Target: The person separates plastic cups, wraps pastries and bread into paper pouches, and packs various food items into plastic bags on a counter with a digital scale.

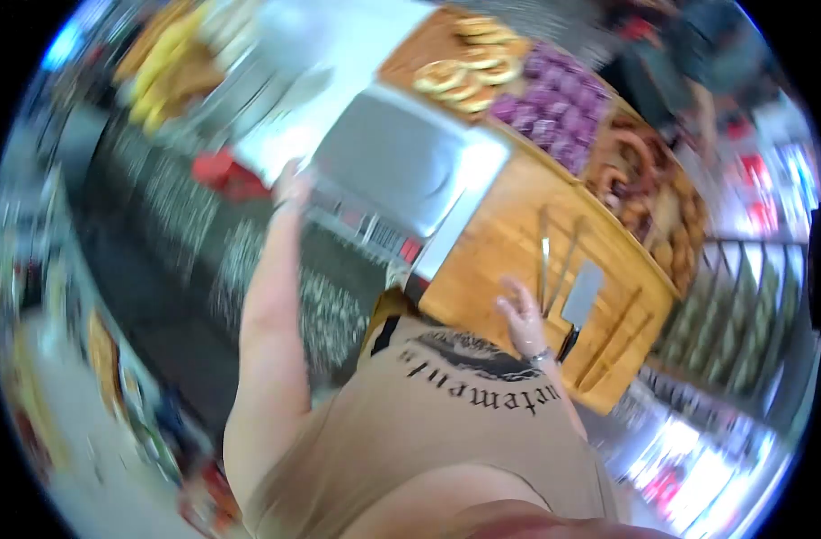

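Observation:
My left hand (pixel 292 186) is beside the left edge of a metal weighing scale (pixel 388 157), close to a red item (pixel 228 176). Its fingers are blurred, so their shape and any contact cannot be made out. Over the wooden board (pixel 482 269), my right hand (pixel 523 314) has its fingers apart and holds nothing. Just right of it lie metal tongs (pixel 545 265) and a cleaver (pixel 583 294) with a black handle. Another pair of tongs (pixel 608 350) rests farther right on the board.
Beyond the board are trays of round yellow slices (pixel 464 81), purple pieces (pixel 554 108) and brown food (pixel 648 184). Metal bowls (pixel 240 99) and yellow food (pixel 163 67) stand at the upper left. Another person's arm (pixel 705 117) shows at the upper right.

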Action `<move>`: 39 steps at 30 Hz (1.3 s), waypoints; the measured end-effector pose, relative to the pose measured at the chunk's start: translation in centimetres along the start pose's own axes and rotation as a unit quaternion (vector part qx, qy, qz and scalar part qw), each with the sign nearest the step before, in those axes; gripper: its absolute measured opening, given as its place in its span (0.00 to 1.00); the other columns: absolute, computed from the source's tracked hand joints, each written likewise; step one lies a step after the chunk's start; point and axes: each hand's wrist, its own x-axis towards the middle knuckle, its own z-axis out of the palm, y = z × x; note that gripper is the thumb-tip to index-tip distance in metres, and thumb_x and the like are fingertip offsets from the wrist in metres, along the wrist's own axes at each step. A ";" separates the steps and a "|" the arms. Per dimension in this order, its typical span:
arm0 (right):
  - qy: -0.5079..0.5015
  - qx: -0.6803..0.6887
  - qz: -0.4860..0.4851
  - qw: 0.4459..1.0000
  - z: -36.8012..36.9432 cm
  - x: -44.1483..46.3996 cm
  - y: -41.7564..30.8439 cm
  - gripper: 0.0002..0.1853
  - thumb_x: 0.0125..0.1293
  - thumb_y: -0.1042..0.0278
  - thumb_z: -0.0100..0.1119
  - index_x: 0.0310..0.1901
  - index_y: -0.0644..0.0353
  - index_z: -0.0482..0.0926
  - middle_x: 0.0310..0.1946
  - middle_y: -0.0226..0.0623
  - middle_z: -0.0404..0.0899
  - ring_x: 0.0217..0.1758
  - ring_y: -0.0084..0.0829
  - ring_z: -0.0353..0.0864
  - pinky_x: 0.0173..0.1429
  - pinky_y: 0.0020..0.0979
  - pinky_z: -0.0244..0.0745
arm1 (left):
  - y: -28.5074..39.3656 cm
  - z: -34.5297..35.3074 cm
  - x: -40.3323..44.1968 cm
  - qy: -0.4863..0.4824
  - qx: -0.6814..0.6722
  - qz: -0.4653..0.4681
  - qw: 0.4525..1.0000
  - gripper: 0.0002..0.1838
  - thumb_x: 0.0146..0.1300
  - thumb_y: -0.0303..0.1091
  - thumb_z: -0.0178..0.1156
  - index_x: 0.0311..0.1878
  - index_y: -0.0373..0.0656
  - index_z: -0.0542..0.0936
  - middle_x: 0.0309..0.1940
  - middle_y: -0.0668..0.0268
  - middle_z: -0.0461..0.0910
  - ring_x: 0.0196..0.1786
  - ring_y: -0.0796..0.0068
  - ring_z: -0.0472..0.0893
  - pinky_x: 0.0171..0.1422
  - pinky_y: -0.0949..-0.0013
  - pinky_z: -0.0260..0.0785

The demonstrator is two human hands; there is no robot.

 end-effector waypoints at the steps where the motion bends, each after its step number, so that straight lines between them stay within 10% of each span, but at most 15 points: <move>1: 0.009 -0.017 0.025 1.000 1.4 0.6 -0.9 0.25 0.65 0.69 0.56 0.64 0.60 0.65 0.52 0.36 0.74 0.41 0.21 0.74 0.47 0.26 0.73 | -3.3 0.0 4.4 -0.032 -0.026 -0.038 0.998 0.22 0.63 0.33 0.51 0.61 0.49 0.72 0.46 0.56 0.78 0.45 0.64 0.77 0.51 0.62 0.70; 4: 0.037 -0.035 0.050 0.997 5.6 2.2 -3.6 0.26 0.65 0.65 0.58 0.63 0.60 0.65 0.41 0.32 0.77 0.38 0.21 0.75 0.45 0.26 0.73 | -9.0 1.1 14.0 -0.010 -0.208 -0.119 0.971 0.21 0.67 0.31 0.51 0.64 0.49 0.70 0.47 0.57 0.78 0.44 0.64 0.79 0.50 0.58 0.74; 7: 0.108 -0.003 -0.019 0.994 8.5 3.5 -4.6 0.26 0.65 0.63 0.58 0.63 0.61 0.65 0.40 0.34 0.77 0.39 0.23 0.76 0.45 0.27 0.74 | -12.1 2.7 22.5 -0.020 0.137 -0.166 0.976 0.37 0.57 0.52 0.59 0.57 0.24 0.69 0.46 0.47 0.79 0.47 0.53 0.81 0.51 0.57 0.74; 10: 0.069 -0.043 0.037 0.996 8.6 3.9 -5.8 0.27 0.65 0.62 0.58 0.63 0.63 0.64 0.48 0.41 0.76 0.40 0.26 0.77 0.47 0.28 0.74 | -11.1 3.5 21.3 -0.035 0.290 -0.137 0.946 0.33 0.55 0.53 0.59 0.48 0.25 0.76 0.46 0.47 0.81 0.50 0.55 0.81 0.53 0.59 0.73; 25: 0.124 -0.018 -0.010 0.992 10.4 4.8 -5.0 0.28 0.64 0.63 0.57 0.63 0.64 0.63 0.41 0.43 0.78 0.36 0.26 0.79 0.40 0.29 0.75 | -18.2 3.4 27.2 -0.057 -0.135 -0.338 0.930 0.21 0.58 0.42 0.61 0.48 0.35 0.77 0.42 0.56 0.81 0.38 0.63 0.79 0.39 0.60 0.73; 28: 0.161 -0.082 -0.031 0.983 9.2 4.0 -5.4 0.27 0.64 0.63 0.57 0.62 0.64 0.66 0.42 0.43 0.79 0.35 0.27 0.79 0.40 0.28 0.75 | -15.1 -1.1 23.6 0.025 -0.146 -0.152 0.977 0.13 0.61 0.37 0.54 0.44 0.38 0.75 0.35 0.64 0.76 0.34 0.70 0.75 0.35 0.65 0.69; 31: 0.143 -0.007 0.020 0.989 7.3 4.0 -6.3 0.26 0.63 0.62 0.58 0.61 0.63 0.67 0.45 0.41 0.78 0.37 0.26 0.78 0.43 0.30 0.75 | 2.5 -3.6 7.7 0.011 -0.262 -0.019 0.965 0.11 0.61 0.33 0.51 0.44 0.39 0.71 0.36 0.65 0.73 0.37 0.74 0.72 0.41 0.68 0.67; 35: 0.129 0.178 -0.035 0.975 7.6 5.1 -8.0 0.23 0.67 0.59 0.55 0.60 0.62 0.69 0.45 0.35 0.79 0.44 0.22 0.78 0.51 0.26 0.75 | 14.5 2.2 -9.5 -0.233 -0.165 0.144 0.947 0.11 0.61 0.28 0.51 0.46 0.39 0.70 0.40 0.66 0.70 0.43 0.72 0.70 0.51 0.66 0.65; 39: 0.161 0.282 -0.093 0.941 4.9 3.2 -9.1 0.20 0.70 0.60 0.52 0.58 0.63 0.70 0.46 0.32 0.78 0.46 0.23 0.78 0.53 0.27 0.75 | 19.4 10.6 -20.4 -0.260 -0.077 0.505 0.819 0.05 0.58 0.26 0.57 0.37 0.36 0.74 0.29 0.54 0.75 0.33 0.60 0.76 0.38 0.62 0.68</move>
